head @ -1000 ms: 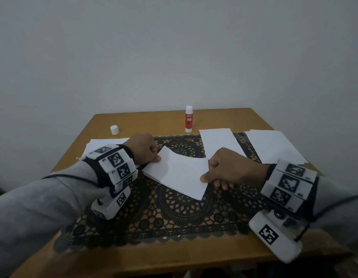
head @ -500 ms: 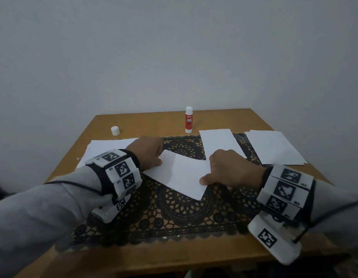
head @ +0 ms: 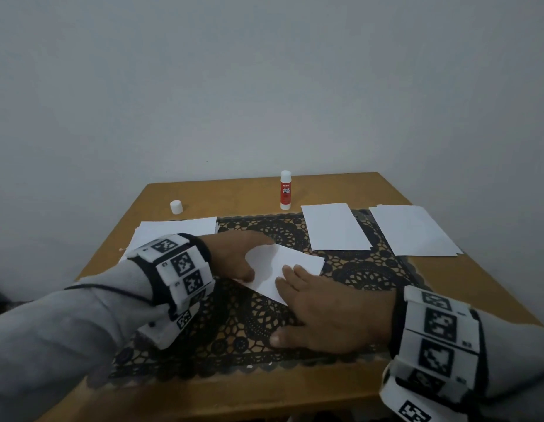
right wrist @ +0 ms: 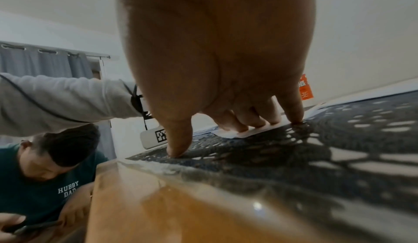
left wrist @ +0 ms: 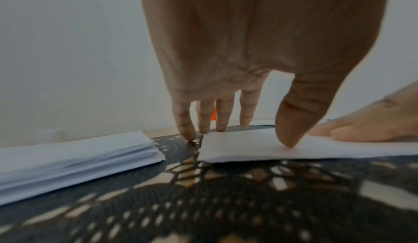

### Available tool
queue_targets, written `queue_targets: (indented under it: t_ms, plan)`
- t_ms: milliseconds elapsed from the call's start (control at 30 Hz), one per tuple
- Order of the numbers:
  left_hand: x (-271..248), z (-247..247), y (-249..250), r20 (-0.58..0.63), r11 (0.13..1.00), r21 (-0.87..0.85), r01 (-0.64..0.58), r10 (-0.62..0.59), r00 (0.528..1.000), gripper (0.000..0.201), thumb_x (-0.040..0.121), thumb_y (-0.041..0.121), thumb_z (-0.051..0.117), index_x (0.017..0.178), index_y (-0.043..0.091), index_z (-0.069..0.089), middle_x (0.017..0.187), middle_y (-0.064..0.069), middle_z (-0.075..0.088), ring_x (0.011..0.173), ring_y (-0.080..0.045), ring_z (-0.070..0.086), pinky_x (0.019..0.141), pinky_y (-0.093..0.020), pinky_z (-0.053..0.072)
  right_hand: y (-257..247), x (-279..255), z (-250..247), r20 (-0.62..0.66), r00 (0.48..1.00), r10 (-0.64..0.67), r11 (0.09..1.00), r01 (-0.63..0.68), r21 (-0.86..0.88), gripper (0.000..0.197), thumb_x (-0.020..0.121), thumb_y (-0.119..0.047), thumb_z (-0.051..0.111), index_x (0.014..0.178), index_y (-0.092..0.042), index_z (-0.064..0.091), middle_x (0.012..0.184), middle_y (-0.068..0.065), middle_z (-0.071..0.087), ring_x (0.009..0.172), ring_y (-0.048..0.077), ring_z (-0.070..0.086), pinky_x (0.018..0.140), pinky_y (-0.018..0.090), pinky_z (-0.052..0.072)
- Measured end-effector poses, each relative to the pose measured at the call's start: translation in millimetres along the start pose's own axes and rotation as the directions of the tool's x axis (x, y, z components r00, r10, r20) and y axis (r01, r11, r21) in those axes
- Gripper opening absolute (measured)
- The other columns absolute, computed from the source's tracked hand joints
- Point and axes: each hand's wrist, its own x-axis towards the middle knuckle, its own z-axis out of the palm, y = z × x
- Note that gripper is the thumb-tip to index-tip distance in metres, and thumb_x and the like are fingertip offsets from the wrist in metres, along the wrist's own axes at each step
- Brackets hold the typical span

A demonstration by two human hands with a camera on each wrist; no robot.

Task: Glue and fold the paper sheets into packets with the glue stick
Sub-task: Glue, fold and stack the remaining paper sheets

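Note:
A folded white paper sheet (head: 290, 268) (left wrist: 260, 146) lies flat on the black lace mat (head: 264, 321). My left hand (head: 234, 257) lies on its left end with straight fingers, the thumb (left wrist: 291, 121) pressing down on the sheet. My right hand (head: 325, 312) lies flat with straight fingers (right wrist: 248, 120) pressing the sheet's near right part; its thumb rests on the mat. The red and white glue stick (head: 285, 190) stands upright at the back of the table. Its white cap (head: 176, 206) stands apart at the back left.
A stack of white sheets (head: 176, 231) (left wrist: 74, 159) lies at the left. One folded packet (head: 334, 226) and more sheets (head: 412, 229) lie at the right. A second person in a dark green shirt (right wrist: 45, 175) sits left of the wooden table (head: 383, 190).
Both hands went from curled, gripping the sheet's ends, to flat with straight fingers pressing on it. The sheet now looks shorter. The right hand slid left over the sheet.

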Motion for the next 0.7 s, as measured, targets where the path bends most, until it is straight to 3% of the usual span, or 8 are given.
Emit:
queue_targets:
  t_ms: [167, 300, 367, 500, 600, 700]
  plan:
    - [14.9, -4.2, 6.0, -0.079, 0.997, 0.076, -0.023, 0.029, 0.996, 0.058, 0.088, 0.02, 0.06, 0.142, 0.022, 0.039, 0.141, -0.004, 0.041, 0.129, -0.019, 0.037, 0.106, -0.031, 0.032, 5.1, -3.1, 3.2, -0.031, 0.999, -0.023, 1.0, 0.023, -0.002, 0.09, 0.094, -0.064, 0.037, 0.155, -0.012, -0.004, 0.162, 0.008, -0.014, 0.15, 0.024, -0.012, 0.121, 0.043, 0.003]
    - [19.3, -13.9, 1.3, -0.074, 0.994, 0.103, 0.03, -0.022, 0.997, 0.048, 0.085, 0.021, 0.062, 0.131, 0.021, 0.048, 0.126, -0.004, 0.047, 0.115, -0.021, 0.046, 0.095, -0.036, 0.043, 6.6, -9.4, -4.5, -0.071, 0.997, 0.003, 1.0, -0.002, 0.012, 0.077, 0.095, -0.06, 0.041, 0.151, -0.011, 0.023, 0.161, 0.008, 0.014, 0.147, 0.026, 0.014, 0.119, 0.046, 0.021]
    - [17.6, -15.5, -1.3, -0.074, 0.994, 0.103, 0.036, -0.029, 0.997, 0.038, 0.084, 0.02, 0.062, 0.122, 0.019, 0.053, 0.117, -0.003, 0.053, 0.103, -0.02, 0.05, 0.085, -0.033, 0.046, 8.0, -14.3, -10.1, -0.069, 0.997, 0.021, 0.999, -0.019, 0.028, 0.069, 0.095, -0.059, 0.043, 0.145, -0.011, 0.036, 0.153, 0.011, 0.031, 0.139, 0.026, 0.03, 0.114, 0.044, 0.03]
    - [5.1, -8.1, -4.5, -0.058, 0.996, 0.086, 0.001, 0.004, 0.998, 0.021, 0.084, 0.015, 0.064, 0.103, 0.021, 0.057, 0.096, 0.006, 0.055, 0.088, -0.014, 0.051, 0.07, -0.023, 0.04, 16.0, -19.7, -15.5, -0.042, 0.997, 0.067, 0.998, -0.068, -0.012, 0.061, 0.096, -0.057, 0.043, 0.14, -0.014, 0.042, 0.146, 0.008, 0.042, 0.133, 0.025, 0.041, 0.11, 0.042, 0.036]
    - [-8.8, -1.9, 0.5, -0.081, 0.993, 0.12, -0.008, 0.017, 0.997, 0.025, 0.087, 0.019, 0.063, 0.111, 0.021, 0.055, 0.111, 0.001, 0.053, 0.097, -0.015, 0.049, 0.077, -0.023, 0.042, 16.2, -15.2, -15.6, -0.023, 0.997, 0.069, 0.997, -0.07, -0.032, 0.067, 0.096, -0.058, 0.041, 0.144, -0.013, 0.037, 0.151, 0.01, 0.036, 0.136, 0.026, 0.037, 0.112, 0.044, 0.034]
    - [-24.0, 8.8, 11.7, -0.002, 0.968, 0.252, 0.0, 0.001, 1.0, 0.056, 0.093, 0.041, 0.052, 0.143, 0.021, 0.034, 0.143, -0.005, 0.034, 0.127, -0.021, 0.036, 0.105, -0.034, 0.036, 10.9, -8.8, -10.4, 0.056, 0.998, 0.014, 0.999, -0.012, -0.047, 0.085, 0.095, -0.062, 0.038, 0.155, -0.01, 0.007, 0.163, 0.011, 0.001, 0.15, 0.028, 0.003, 0.121, 0.044, 0.015]
